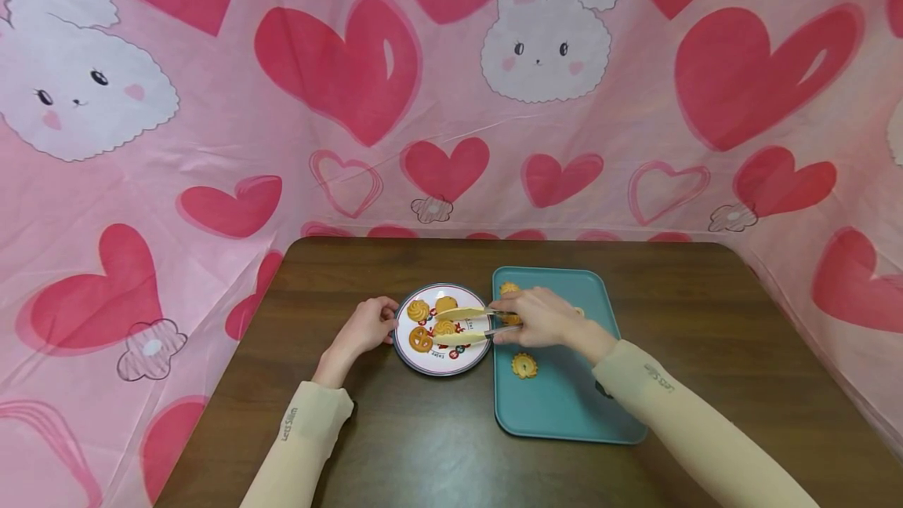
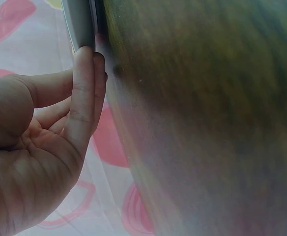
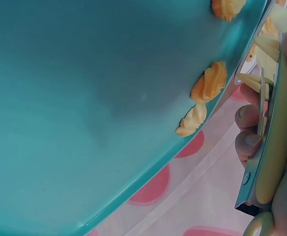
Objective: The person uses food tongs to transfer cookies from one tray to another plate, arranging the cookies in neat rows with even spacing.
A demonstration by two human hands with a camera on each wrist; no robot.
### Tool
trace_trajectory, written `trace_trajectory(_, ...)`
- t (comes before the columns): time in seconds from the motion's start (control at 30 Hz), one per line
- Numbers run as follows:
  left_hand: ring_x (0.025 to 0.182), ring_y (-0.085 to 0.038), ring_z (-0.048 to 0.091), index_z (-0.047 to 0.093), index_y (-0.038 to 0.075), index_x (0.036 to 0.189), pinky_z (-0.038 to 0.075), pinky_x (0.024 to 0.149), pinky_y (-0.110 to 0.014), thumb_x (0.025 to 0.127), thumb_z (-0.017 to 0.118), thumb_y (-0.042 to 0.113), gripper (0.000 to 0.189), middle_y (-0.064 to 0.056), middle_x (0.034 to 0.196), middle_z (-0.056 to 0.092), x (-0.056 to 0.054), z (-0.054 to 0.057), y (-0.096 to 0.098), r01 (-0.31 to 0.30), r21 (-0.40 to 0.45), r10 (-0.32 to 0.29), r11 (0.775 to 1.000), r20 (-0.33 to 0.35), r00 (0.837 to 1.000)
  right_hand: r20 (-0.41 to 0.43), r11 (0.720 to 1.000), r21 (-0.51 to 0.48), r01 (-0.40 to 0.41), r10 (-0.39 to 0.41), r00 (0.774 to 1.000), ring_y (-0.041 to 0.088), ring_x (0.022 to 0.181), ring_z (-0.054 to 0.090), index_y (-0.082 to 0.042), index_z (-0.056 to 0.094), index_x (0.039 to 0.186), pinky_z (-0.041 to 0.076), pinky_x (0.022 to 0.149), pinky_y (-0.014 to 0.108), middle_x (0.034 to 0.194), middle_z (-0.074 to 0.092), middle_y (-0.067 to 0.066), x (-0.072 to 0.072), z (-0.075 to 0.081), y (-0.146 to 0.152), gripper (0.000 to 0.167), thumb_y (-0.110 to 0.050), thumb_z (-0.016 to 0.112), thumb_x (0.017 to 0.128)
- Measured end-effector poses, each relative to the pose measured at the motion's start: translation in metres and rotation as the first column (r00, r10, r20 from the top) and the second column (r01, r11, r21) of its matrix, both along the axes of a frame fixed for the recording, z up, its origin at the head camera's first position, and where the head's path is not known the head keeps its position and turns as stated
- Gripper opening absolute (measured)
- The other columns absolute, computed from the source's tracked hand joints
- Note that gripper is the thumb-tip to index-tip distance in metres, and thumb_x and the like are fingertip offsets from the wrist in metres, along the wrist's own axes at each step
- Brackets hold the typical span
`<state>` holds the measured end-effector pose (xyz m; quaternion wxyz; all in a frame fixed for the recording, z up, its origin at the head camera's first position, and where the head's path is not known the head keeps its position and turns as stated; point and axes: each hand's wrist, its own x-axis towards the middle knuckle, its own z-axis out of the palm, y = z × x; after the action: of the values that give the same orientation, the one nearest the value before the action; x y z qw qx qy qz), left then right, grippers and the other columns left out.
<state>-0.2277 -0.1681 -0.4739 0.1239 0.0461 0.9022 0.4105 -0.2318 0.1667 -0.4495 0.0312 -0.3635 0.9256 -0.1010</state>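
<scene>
My right hand (image 1: 539, 318) grips a pair of tongs (image 3: 281, 132) with pale yellow tips and handles. The tong tips reach over the white, dark-rimmed plate (image 1: 412, 363), one on either side of a swirl cookie (image 1: 444, 328). Around it on the plate lie another swirl cookie (image 1: 418, 310), a pretzel-shaped cookie (image 1: 421, 339) and a round cookie (image 1: 446, 303). My left hand (image 1: 367, 325) rests at the plate's left edge. In the left wrist view, its extended fingers (image 2: 82, 93) touch the rim.
A teal tray (image 1: 564, 414) sits right of the plate, partly under my right hand and forearm. On it are a flower-shaped cookie (image 1: 524, 365), a cookie (image 1: 509, 288) near the far left corner, and others partly hidden by the hand. A heart-print cloth (image 1: 437, 116) hangs behind the wooden table (image 1: 395, 445).
</scene>
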Motion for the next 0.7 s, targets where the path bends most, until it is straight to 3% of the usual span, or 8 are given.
trace_trajectory(0.3, 0.066, -0.017, 0.062, 0.059, -0.007, 0.123, 0.059, 0.064, -0.030, 0.094, 0.066, -0.001, 0.031, -0.013, 0.092, 0.058, -0.0001, -0.0005, -0.0001, 0.000, -0.008, 0.000, 1.000, 0.003, 1.000, -0.017, 1.000, 0.001, -0.005, 0.005, 1.000, 0.023, 0.103, 0.068, -0.014, 0.067, 0.131, 0.056, 0.087, 0.043, 0.131, 0.064, 0.009, 0.0015, 0.0006, -0.0003, 0.061, -0.054, 0.072, 0.086)
trace_trajectory(0.5, 0.067, -0.018, 0.062, 0.060, -0.007, 0.122, 0.059, 0.063, -0.029, 0.094, 0.066, -0.001, 0.030, -0.013, 0.092, 0.058, 0.0002, 0.0000, 0.0002, -0.004, -0.004, 0.004, 1.000, 0.009, 1.000, -0.016, 1.000, -0.008, 0.005, -0.005, 1.000, 0.017, 0.082, 0.068, -0.014, 0.067, 0.131, 0.056, 0.079, 0.040, 0.131, 0.064, 0.009, 0.0028, 0.0025, 0.0000, 0.064, -0.056, 0.073, 0.084)
trace_trajectory(0.7, 0.066, -0.018, 0.062, 0.059, -0.007, 0.122, 0.059, 0.063, -0.029, 0.094, 0.066, -0.001, 0.030, -0.013, 0.092, 0.058, 0.0003, 0.0011, 0.0006, -0.005, -0.004, 0.005, 1.000, 0.007, 1.000, -0.017, 0.999, -0.025, 0.026, -0.026, 1.000, 0.021, 0.087, 0.069, -0.015, 0.065, 0.133, 0.056, 0.077, 0.040, 0.131, 0.064, 0.008, 0.0035, 0.0063, 0.0039, 0.068, -0.058, 0.075, 0.081)
